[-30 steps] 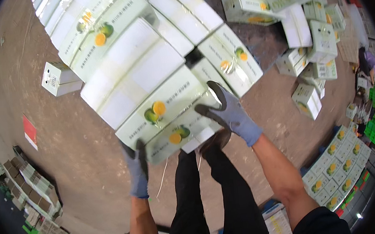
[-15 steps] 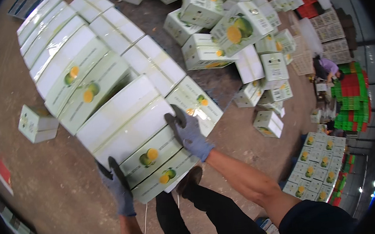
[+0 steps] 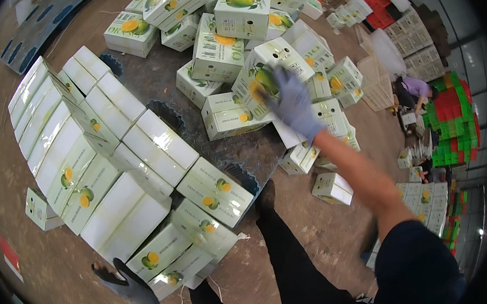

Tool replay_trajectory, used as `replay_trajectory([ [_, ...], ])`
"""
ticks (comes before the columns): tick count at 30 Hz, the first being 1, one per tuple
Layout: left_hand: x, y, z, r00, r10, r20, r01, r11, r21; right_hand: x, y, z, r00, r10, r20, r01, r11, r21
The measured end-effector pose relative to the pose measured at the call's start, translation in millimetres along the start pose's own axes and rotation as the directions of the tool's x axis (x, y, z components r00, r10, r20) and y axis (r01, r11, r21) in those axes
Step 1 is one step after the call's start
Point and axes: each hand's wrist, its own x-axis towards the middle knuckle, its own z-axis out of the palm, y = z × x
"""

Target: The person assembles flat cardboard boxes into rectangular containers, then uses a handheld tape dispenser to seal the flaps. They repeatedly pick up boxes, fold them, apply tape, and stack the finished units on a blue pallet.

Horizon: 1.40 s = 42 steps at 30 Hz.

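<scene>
Dusty warehouse floor [image 3: 44,276], strewn with green-and-white fruit cartons. Right hand [image 3: 292,101], gloved, fingers spread flat on tilted carton [image 3: 262,74] in loose heap beyond stacked row [image 3: 110,165]. Left hand [image 3: 128,286], fingers open, holding nothing, just beside row's nearest carton [image 3: 175,264].

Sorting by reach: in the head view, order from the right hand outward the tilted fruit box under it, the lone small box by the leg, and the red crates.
1. Tilted fruit box, under right hand.
2. Lone small box, lower on floor.
3. Red crates, far right.
</scene>
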Motion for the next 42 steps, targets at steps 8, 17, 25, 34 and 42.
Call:
replay_trajectory([
  [8, -187.6, 172.0, 252.6, 0.563, -0.434, 0.703, 0.761, 0.603, -0.238, 172.4, 238.3, 133.6, 0.786, 0.204, 0.584, -0.504, 0.759, 0.412],
  [17, -176.9, 232.8, 456.8, 0.137, -0.375, 0.917, 0.983, 0.168, -0.078, -7.2, 191.5, 28.5, 0.893, 0.176, 0.413, -0.448, 0.426, 0.786],
  [25, -205.7, 219.1, 462.5, 0.159, -0.003, 0.987, 0.983, -0.094, -0.158, -98.9, 246.0, -6.0, 0.685, 0.012, 0.729, -0.657, 0.443, 0.61],
  [34, -294.1, 212.0, 437.7, 0.396, -0.252, 0.883, 0.916, 0.04, -0.399, -108.4, 246.1, -14.0, 0.696, -0.079, 0.714, -0.642, 0.375, 0.668],
  [42, -397.1, 145.3, 218.4, 0.3, -0.414, 0.86, 0.868, -0.255, -0.425, -134.2, 105.3, -100.3, 0.53, -0.51, 0.678, -0.225, 0.685, 0.692],
])
